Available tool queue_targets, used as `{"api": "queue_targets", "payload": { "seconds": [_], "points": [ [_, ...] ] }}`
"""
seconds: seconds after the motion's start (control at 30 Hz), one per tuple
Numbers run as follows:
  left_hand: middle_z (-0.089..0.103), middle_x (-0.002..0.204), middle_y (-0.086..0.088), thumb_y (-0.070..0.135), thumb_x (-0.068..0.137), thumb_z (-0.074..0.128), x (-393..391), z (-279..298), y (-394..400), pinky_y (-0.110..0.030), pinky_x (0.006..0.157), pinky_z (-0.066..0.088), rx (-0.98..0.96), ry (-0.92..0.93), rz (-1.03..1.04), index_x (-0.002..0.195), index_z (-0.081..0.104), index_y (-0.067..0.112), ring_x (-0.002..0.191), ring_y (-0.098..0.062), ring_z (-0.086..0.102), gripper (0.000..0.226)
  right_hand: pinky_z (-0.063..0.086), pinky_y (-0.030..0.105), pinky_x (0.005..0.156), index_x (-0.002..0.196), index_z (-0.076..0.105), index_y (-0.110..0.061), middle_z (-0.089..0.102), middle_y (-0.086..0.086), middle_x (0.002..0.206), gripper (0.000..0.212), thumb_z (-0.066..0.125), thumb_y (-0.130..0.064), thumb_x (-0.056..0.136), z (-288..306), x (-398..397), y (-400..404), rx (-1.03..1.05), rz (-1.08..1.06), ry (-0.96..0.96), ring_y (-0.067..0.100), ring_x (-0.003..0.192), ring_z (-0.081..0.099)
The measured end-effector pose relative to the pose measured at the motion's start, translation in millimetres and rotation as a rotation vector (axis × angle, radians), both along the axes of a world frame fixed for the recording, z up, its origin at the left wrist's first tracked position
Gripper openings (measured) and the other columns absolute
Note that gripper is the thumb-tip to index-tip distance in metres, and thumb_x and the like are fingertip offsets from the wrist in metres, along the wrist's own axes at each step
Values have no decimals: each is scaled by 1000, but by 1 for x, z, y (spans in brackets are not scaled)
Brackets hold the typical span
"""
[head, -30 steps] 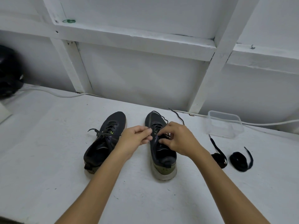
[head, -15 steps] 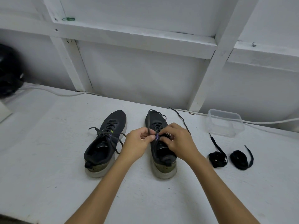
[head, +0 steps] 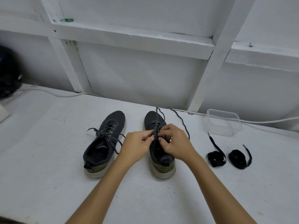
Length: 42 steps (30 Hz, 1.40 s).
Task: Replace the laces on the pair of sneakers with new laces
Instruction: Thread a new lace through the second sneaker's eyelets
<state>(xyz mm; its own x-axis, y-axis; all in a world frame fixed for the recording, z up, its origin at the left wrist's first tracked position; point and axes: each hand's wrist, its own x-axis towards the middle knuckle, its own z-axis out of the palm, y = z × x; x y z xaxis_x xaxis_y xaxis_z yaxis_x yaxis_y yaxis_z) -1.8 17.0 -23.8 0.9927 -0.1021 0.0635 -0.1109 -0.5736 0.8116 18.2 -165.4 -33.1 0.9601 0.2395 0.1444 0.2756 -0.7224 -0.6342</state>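
- Laces were what I watched: the old lace (head: pixel 156 120) of the right sneaker (head: pixel 159 143), at centre frame, ran up from the eyelets between my hands, and its free end trailed toward the upper right of the shoe onto the white bench (head: pixel 48 159).
- My left hand (head: pixel 137 146) had its fingers curled, thumb and forefinger pinching the lace just over the tongue.
- My right hand (head: pixel 175 143) was curled the same way, fingertips pinching at the lacing right beside the left; which strand it held I could not tell, since the fingers covered it.
- I judged the lace soft, thin and limp, with no stiffness to push; it would only follow a pull, so holding it close to the eyelet made sense.
- The shoe looked light enough to slide if tugged, so one hand would have to steady it.
- The left sneaker (head: pixel 105 143), left of centre, was laced and tied, not yet begun.
- Two new laces, one coil (head: pixel 216 158) and a second coil (head: pixel 238 160), lay at right of frame, well apart from the shoes, below a clear plastic tub (head: pixel 223 125).
- I judged their ends the place to take hold for threading.
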Motion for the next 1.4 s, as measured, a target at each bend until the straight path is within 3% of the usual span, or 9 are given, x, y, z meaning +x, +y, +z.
{"api": "queue_targets", "payload": {
  "seconds": [0.17,0.43,0.57,0.7,0.8,0.93,1.23,1.33,1.4],
  "points": [
    [76,99,19,18,90,70,-5,6,3,-18,89,53,-79,72,-94,121,67,44,99,11,66,40,43,18,73,100,80,-22,59,-18,107,19,80,-33,84,4,3,-5,-35,3,37,-2,76,53],
    [74,74,10,9,84,68,-9,13,-10,-11,72,52,-61,50,94,102,74,24,75,6,69,24,49,25,71,87,75,-30,63,-17,97,1,75,-30,87,3,-2,-2,55,3,-53,7,72,60],
    [78,91,1,12,85,67,-6,13,-10,-22,87,52,-9,30,277,113,75,17,82,-7,71,30,57,32,73,88,67,-22,68,-7,88,9,67,-18,95,15,-7,-5,370,-95,106,12,75,68],
    [77,94,3,15,88,67,-2,8,0,0,75,42,-45,85,296,123,70,19,78,2,67,35,55,28,61,94,56,-12,76,2,102,10,55,-15,103,33,-10,-16,840,-264,246,20,83,73],
    [73,99,6,27,88,72,-5,10,-5,-14,74,51,-135,197,247,108,61,22,86,2,67,23,50,27,60,93,50,-15,77,4,107,15,47,-19,107,41,-8,-17,969,-266,384,18,81,69],
    [61,106,10,54,78,76,-12,13,-21,-18,63,43,-51,377,170,113,50,24,93,-6,60,53,51,31,60,96,48,-16,76,9,103,17,44,-25,109,47,-3,-10,993,-245,496,18,76,68],
    [66,111,4,48,83,70,-8,14,-25,-33,84,53,53,445,100,113,64,26,100,-17,61,38,47,27,61,87,45,-18,58,0,69,22,41,-19,108,76,11,-10,1332,-216,358,15,66,56],
    [67,114,9,46,83,70,-11,13,-24,-27,81,49,-17,434,103,120,64,32,100,-14,60,40,50,34,71,86,49,-17,49,-2,59,20,46,-17,106,79,11,-12,1245,-241,339,14,63,58],
    [68,116,14,46,80,71,-13,12,-23,-28,86,50,-63,410,107,125,63,40,104,-12,61,46,54,40,72,88,59,-12,54,0,54,16,56,-19,102,69,7,-13,831,-222,356,16,56,60]
  ]
}}
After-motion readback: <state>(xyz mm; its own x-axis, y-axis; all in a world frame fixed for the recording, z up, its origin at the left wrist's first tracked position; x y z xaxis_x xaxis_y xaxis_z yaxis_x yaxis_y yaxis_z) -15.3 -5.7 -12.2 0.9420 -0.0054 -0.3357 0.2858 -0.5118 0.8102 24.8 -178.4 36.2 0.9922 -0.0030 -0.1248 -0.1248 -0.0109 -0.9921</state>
